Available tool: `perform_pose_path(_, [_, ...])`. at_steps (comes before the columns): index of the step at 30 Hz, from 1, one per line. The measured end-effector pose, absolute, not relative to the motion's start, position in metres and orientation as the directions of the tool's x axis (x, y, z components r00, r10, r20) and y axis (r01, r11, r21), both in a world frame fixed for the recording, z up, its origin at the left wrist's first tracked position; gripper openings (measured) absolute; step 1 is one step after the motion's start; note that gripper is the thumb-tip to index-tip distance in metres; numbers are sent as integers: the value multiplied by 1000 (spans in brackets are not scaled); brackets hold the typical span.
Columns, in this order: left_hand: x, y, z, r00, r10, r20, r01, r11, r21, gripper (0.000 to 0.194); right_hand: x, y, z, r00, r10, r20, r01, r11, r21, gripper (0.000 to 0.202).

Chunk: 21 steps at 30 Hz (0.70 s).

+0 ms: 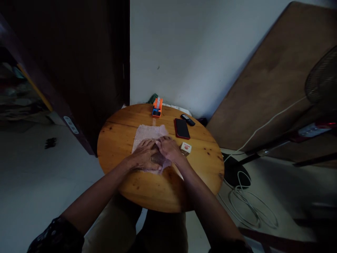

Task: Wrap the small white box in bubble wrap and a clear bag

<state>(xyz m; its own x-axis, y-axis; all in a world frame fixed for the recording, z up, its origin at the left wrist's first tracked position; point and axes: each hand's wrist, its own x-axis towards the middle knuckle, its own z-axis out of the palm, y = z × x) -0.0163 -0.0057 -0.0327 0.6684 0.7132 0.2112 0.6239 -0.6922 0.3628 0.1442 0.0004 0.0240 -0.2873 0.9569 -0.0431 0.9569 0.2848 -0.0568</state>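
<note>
On the round wooden table, a pinkish sheet that looks like bubble wrap [147, 130] lies spread out. My left hand [143, 154] rests on it with the palm down and the fingers stretched out. Beside it, my right hand [167, 148] also lies on the sheet, fingers extended and its tips close to the left hand's fingers. A brownish patch [158, 160] shows between the hands; I cannot tell whether it is an object under the sheet. Just right of my right wrist sits a small white-topped box [185, 148].
An orange and blue tape dispenser [157, 108] stands at the table's far edge [123, 111]. A red-edged phone [182, 128] and a dark remote [187, 119] lie at the back right. A fan [322, 75] and coiled cable [254, 211] are right of the table.
</note>
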Motion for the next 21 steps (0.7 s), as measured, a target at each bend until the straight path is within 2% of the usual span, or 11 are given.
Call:
perform_pose_path(4, [-20, -6, -30, 676, 721, 150, 631, -672, 388, 94, 168, -3, 14, -197, 980, -27, 978, 198, 62, 35])
perform_pose_path(8, [-23, -4, -29, 682, 723, 113, 640, -664, 386, 94, 164, -9, 9, -182, 983, -22, 978, 183, 101, 38])
perform_pose_path(14, [-29, -13, -18, 681, 732, 27, 685, -649, 330, 91, 162, -9, 6, -180, 983, 14, 981, 179, 73, 38])
perform_pose_path(19, [-37, -38, 1, 696, 718, -16, 694, -666, 273, 70, 163, -8, 6, -185, 983, 19, 982, 184, 49, 38])
perform_pose_path(21, [-38, -47, 8, 693, 719, -53, 703, -658, 269, 67, 163, -9, 7, -188, 982, 8, 982, 188, 36, 38])
